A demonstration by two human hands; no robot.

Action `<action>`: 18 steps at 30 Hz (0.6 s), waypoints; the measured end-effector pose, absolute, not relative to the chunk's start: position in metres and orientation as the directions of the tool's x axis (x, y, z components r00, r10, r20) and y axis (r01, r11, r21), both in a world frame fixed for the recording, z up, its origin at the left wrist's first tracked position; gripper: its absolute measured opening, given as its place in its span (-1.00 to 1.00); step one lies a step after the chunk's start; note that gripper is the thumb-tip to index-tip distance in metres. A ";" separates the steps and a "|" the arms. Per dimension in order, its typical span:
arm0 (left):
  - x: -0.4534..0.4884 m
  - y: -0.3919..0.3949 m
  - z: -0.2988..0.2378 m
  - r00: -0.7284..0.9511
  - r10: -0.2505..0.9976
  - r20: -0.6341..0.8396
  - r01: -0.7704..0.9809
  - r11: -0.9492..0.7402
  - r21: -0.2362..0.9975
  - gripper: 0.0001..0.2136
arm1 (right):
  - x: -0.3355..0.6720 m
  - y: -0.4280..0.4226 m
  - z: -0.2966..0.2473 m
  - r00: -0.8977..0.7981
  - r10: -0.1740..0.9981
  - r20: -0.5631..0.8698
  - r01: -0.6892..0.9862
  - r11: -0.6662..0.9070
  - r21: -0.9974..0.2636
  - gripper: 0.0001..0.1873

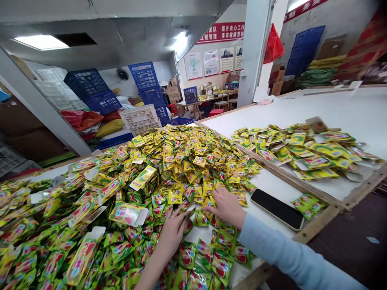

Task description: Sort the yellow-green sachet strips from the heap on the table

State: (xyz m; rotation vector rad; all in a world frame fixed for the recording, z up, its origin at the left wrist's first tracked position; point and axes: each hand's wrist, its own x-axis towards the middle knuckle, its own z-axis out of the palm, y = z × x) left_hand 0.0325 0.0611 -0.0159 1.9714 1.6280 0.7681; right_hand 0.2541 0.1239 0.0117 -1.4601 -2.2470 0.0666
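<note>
My left hand (173, 228), with a ring on one finger, is over green packets in the front middle. Its fingers are bent round a thin, pale-edged thing (191, 209), perhaps a small carton, mostly hidden by the hand. To its right, my right hand (228, 206) reaches into the heap of small yellow packets (187, 151); its thumb is spread from the fingers, whose tips touch packets. Green packets with red fruit prints (222, 266) lie in front of and beside both hands. Flat yellow-green cartons, some with open flaps, such as this carton (128, 214), lie to the left.
A black phone (277, 209) lies right of my right hand, near a few green packets (308, 204). Beyond a wooden strip (290, 179) is a pile of yellow cartons (314, 151). Crates (140, 117) are stacked behind the table; a pillar (254, 52) stands at the back.
</note>
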 end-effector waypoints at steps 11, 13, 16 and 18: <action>0.043 0.020 -0.004 -0.138 0.982 -0.127 -0.010 0.127 0.992 -0.53 | 0.213 0.079 0.013 -0.286 0.918 0.274 0.081 0.308 -0.948 -0.77; 0.052 0.015 -0.003 -0.126 0.983 -0.131 -0.056 0.125 0.991 -0.55 | 0.203 0.069 0.011 -0.325 0.923 0.207 0.011 0.223 -0.975 -0.75; 0.057 0.008 0.002 -0.100 0.994 -0.046 0.108 0.056 0.993 -0.64 | 0.198 0.065 0.007 -0.452 0.889 0.076 -0.129 0.020 -0.991 -0.71; 0.054 0.005 0.011 -0.031 1.000 0.007 0.296 0.002 0.955 -0.68 | 0.203 0.066 0.006 -0.597 0.802 -0.023 -0.186 -0.166 -0.968 -0.59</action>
